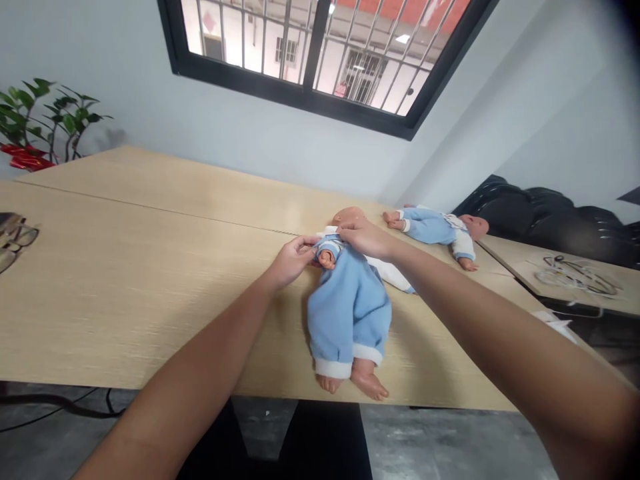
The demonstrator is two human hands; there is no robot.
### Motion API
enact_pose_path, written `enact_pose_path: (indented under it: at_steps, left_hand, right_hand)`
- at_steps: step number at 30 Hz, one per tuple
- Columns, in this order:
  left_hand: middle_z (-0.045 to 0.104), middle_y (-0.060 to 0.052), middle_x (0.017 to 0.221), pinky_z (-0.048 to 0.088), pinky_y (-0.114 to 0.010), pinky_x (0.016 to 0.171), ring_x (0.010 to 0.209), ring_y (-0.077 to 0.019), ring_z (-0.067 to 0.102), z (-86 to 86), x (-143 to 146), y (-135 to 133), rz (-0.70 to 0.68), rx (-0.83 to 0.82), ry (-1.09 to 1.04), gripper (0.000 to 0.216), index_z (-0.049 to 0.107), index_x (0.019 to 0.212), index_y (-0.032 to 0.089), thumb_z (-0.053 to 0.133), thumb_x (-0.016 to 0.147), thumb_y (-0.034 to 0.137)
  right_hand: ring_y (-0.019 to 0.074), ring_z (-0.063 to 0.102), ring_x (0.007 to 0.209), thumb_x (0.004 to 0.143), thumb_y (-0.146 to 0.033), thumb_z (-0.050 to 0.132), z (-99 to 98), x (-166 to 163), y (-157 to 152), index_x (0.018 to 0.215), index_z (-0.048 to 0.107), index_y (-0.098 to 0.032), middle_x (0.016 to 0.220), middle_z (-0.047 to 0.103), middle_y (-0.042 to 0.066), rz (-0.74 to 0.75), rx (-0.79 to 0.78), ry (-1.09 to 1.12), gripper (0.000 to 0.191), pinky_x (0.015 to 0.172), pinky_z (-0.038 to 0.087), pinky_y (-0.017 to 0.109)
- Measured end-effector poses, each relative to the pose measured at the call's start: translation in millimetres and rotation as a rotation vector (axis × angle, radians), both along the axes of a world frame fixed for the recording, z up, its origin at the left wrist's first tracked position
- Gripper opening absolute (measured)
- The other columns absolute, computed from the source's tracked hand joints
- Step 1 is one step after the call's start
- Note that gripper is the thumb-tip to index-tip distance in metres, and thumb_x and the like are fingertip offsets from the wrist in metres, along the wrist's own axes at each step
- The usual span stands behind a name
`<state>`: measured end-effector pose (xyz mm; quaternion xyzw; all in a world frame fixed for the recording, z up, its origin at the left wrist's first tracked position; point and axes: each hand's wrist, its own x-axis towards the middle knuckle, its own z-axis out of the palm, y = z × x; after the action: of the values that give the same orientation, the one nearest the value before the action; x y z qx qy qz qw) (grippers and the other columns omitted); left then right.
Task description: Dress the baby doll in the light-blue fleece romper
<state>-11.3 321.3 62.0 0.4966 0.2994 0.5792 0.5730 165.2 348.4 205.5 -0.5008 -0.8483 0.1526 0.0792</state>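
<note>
A baby doll [349,310] in a light blue suit with white cuffs lies on its back on the wooden table [150,267], feet toward the table's front edge. My left hand [293,260] is closed in a pinch on the doll's sleeve cuff beside its small hand. My right hand [363,237] is closed on the suit at the doll's shoulder, just below the doll's head [349,215]. A white piece of cloth [395,275] shows under my right forearm.
A second doll [435,228] in the same blue suit lies farther back on the right. Glasses [15,239] lie at the table's left edge. A potted plant [40,123] stands at the back left. Cables [575,275] lie on a neighbouring desk, before a black sofa [540,213].
</note>
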Motion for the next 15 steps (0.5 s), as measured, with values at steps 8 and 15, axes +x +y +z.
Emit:
enact_pose_path:
  at_steps: [8, 15]
  left_hand:
    - [0.071, -0.005, 0.094, 0.052, -0.031, 0.078, 0.082, -0.0178, 0.066, -1.4, 0, -5, 0.548, 0.143, 0.663, 0.005, 0.062, 0.092, 0.021, 0.063, 0.087, 0.019]
    - [0.067, -0.003, 0.087, 0.044, -0.031, 0.070, 0.077, -0.0196, 0.062, -2.9, 7, -7, 0.512, 0.072, 0.657, 0.006, 0.052, 0.101, 0.025, 0.055, 0.096, 0.027]
  right_hand:
    - [0.0162, 0.048, 0.067, 0.090, -0.032, 0.042, -12.0, 4, -6, 0.069, 0.048, -0.020, 0.068, 0.052, 0.000, 0.047, -0.163, -0.016, 0.025, 0.064, 0.036, 0.030]
    - [0.0225, 0.063, 0.090, 0.098, -0.039, 0.050, -14.1, -14, -3, 0.097, 0.066, -0.017, 0.101, 0.073, 0.011, 0.074, 0.109, -0.175, 0.028, 0.077, 0.040, 0.030]
